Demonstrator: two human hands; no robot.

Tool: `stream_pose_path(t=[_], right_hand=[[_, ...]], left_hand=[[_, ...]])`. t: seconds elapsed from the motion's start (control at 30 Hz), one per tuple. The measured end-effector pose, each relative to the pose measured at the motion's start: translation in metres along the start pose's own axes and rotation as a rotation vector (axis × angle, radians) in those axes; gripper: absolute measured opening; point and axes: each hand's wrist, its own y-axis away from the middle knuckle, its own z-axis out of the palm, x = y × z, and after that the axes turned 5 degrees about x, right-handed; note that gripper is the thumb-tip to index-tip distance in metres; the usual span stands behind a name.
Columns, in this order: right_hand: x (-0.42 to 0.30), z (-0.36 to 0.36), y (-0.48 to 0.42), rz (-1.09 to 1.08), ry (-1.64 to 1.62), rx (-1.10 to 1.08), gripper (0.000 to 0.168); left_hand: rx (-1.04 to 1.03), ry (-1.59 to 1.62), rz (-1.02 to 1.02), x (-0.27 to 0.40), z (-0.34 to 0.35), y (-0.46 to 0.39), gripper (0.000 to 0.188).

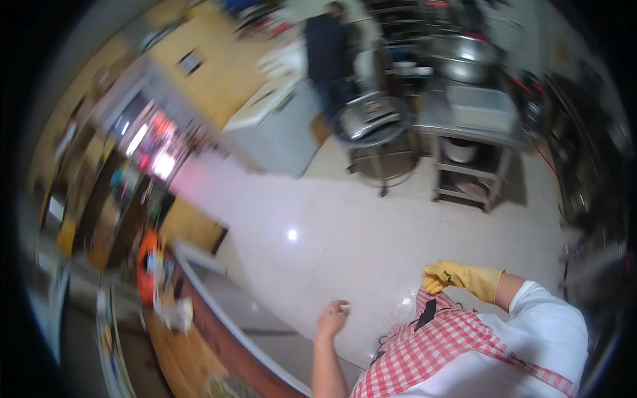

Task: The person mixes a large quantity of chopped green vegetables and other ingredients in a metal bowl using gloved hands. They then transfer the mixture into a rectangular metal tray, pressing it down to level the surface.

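Note:
My left hand (334, 318) is bare and hangs in front of me above the tiled floor, its fingers curled. A small pale spot shows at its fingertips; blur hides whether it is a held thing. A yellow rubber glove (470, 281) covers my right hand (443, 276). Those gloved fingers are bent downward at the upper edge of my red-and-white checked apron (423, 348), and whether they pinch the cloth is unclear. Dark cords and a black tab (425, 315) lie across the apron.
A wooden counter (176, 353) with a raised reddish edge runs along my left. Ahead stand a white chest freezer (278, 129), a round wheeled stand (382, 154) and a steel cart (430, 119) bearing a plastic tub (482, 112). Another person (328, 54) stands beside the freezer.

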Motion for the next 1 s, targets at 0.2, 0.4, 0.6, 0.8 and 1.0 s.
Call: stream_pose_path(t=[0.2, 0.4, 0.6, 0.8, 1.0], right_hand=[[0.154, -0.19, 0.056, -0.151, -0.487, 0.291, 0.032], [0.273, -0.288, 0.043, -0.41, -1.366, -0.344, 0.027], [0.097, -0.274, 0.128, -0.377, -0.911, 0.407, 0.016], [0.183, -0.389, 0.103, -0.324, -1.131, 0.154, 0.021], [0.431, -0.555, 0.148, -0.174, -0.262, 1.216, 0.015]], left_hand=[[-0.205, 0.165, 0.335, 0.223, 0.071, -0.052, 0.032], [-0.413, 0.244, 0.351, 0.292, 0.13, -0.065, 0.032], [-0.704, 0.035, -0.34, 0.173, 0.182, -0.058, 0.025], [-1.065, 0.144, -0.281, 0.118, 0.246, -0.114, 0.026], [-0.815, 0.337, -0.294, 0.363, 0.314, -0.241, 0.018]])
